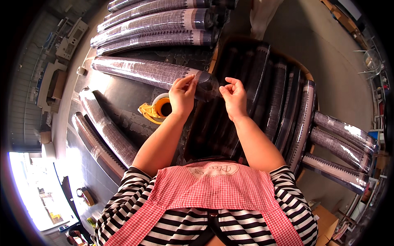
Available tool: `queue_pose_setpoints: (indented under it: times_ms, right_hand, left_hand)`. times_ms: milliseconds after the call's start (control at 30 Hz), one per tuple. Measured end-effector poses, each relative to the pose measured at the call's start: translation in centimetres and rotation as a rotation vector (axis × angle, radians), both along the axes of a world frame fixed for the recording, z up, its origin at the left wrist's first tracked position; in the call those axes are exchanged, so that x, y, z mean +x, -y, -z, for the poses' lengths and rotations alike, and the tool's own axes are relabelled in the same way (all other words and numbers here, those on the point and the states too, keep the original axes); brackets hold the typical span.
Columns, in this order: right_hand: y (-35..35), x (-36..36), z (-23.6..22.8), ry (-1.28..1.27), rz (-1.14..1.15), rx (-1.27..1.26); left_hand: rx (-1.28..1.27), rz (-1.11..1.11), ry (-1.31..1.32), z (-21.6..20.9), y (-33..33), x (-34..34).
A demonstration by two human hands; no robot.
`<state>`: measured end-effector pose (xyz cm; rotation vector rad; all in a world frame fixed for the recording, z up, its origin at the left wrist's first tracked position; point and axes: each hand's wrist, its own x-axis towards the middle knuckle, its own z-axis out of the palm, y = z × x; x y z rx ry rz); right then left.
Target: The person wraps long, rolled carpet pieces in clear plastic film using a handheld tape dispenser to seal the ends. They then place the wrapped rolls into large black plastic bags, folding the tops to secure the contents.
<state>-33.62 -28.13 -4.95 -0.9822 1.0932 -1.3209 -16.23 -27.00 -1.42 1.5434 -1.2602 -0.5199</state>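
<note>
A patterned grey roll [143, 73] in clear plastic wrap lies on the dark table, its right end close to my hands. Clear plastic wrap [213, 91] sticks out past that end, between both hands. My left hand [182, 97] is closed in a pinch at the near side of the roll's end; its fingertips seem to grip the wrap. Opposite it, my right hand [234, 99] pinches thumb and forefinger at the wrap's outer edge, the other fingers raised. A yellow tape dispenser [148, 110] stands beside my left wrist.
Several wrapped rolls [152, 24] are stacked at the far left. Two more rolls [108, 127] lie at the near left. A large box [305, 70] on the right holds several upright rolls [276, 98], with others [342, 149] beyond it. A tape roll [85, 196] sits lower left.
</note>
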Motion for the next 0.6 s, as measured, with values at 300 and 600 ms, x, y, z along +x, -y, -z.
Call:
queue_pose_setpoints:
  times_ms: [300,600]
  right_hand:
    - [0.5,1.8,2.0,-0.123,0.075,0.023]
    - [0.3,3.6,2.8,0.099,0.076,0.110]
  left_hand:
    - [-0.213,0.039,0.373,0.7,0.0,0.1]
    - [-0.008,-0.061,0.489,-0.1,-0.4,0.4]
